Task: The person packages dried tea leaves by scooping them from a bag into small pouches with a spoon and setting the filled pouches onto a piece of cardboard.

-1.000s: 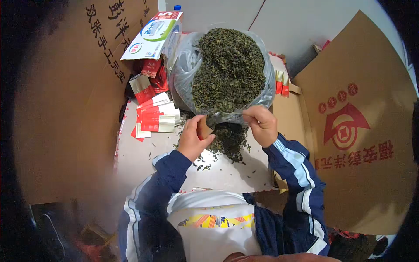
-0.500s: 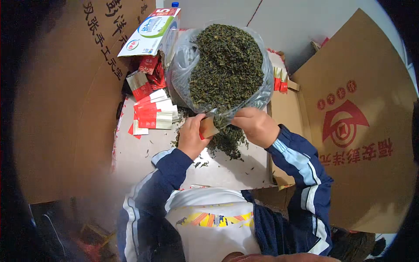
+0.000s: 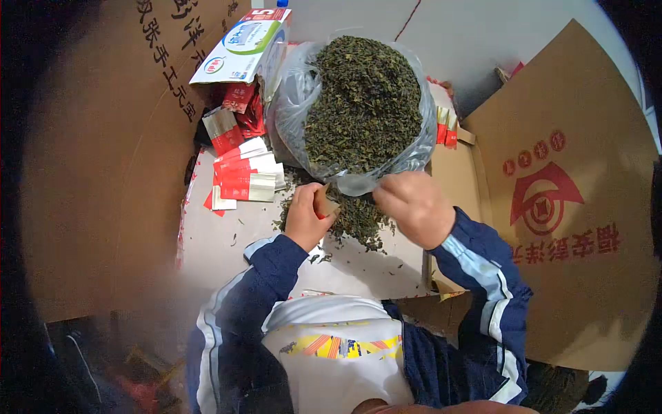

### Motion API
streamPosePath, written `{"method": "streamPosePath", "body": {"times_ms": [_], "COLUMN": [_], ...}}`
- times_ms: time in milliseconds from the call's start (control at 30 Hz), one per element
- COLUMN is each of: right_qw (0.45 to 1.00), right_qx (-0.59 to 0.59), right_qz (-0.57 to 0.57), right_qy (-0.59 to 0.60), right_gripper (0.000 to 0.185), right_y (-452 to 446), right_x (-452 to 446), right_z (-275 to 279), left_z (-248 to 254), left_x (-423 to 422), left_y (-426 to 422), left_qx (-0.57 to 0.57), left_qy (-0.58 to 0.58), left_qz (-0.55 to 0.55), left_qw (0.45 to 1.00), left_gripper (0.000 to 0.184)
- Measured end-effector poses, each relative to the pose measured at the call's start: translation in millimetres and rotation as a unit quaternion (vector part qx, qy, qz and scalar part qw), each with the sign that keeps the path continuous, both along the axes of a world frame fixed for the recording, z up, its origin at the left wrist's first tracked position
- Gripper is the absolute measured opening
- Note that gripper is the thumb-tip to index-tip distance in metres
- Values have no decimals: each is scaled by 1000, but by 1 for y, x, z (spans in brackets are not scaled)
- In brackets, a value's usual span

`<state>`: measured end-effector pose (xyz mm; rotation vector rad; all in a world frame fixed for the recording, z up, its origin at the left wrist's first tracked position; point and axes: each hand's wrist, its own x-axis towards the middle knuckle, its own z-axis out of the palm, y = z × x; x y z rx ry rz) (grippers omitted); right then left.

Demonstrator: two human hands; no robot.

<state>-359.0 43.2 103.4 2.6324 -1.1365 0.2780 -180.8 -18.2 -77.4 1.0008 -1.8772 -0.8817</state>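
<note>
My left hand is closed around a small tea packet, which stands with its pale inner side showing above the table. To the right, my right hand hovers apart from the packet with its fingers curled together. Its fingertips are partly hidden and slightly blurred, so I cannot make out what they hold. Just beyond both hands, a clear plastic bag stands open, heaped with dried tea leaves. Loose leaves lie spilled beneath and between my hands.
Red-and-white packets fan out on the white tabletop at left. Behind them stand more red packets and a milk carton box. A few packets lie right of the bag. Cardboard panels flank both sides.
My right hand has drawn away from the packet, moving a little right and down. The left hand keeps hold of the packet. The whole view has shifted slightly.
</note>
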Motion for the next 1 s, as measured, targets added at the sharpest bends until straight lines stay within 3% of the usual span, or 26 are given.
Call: {"method": "streamPosePath", "body": {"times_ms": [100,133,233,267,367,533,633,767,1000], "right_qw": [977,977,835,835,660,689,862,910,895], "right_qx": [-1,-2,235,235,351,265,43,-65,-31], "right_qz": [-104,-105,-273,-272,-384,-409,-362,-271,-231], "right_qy": [-184,-183,-416,-416,-542,-537,-352,-308,-381], "right_gripper": [7,7,6,6,13,11,9,12,21], "right_y": [-6,-8,-16,-20,-30,-42,-41,-38,-26], "right_x": [-19,-25,-40,-41,-41,-66,-71,-68,-63], "right_z": [-25,-35,-63,-65,-69,-95,-100,-103,-101], "left_z": [-2,-2,-3,-3,-2,-1,1,1,1], "left_x": [0,-1,-1,-1,0,2,-1,-3,-3], "left_y": [4,5,8,8,9,11,11,9,3], "left_qx": [2,2,28,27,11,24,-19,44,26], "left_qy": [44,45,134,134,103,83,62,39,23], "left_qz": [4,3,-44,-43,-42,-37,-14,-25,-11], "left_qw": [999,999,990,990,994,996,998,998,999], "left_gripper": [54,54,53,53,56,58,61,62,65]}}
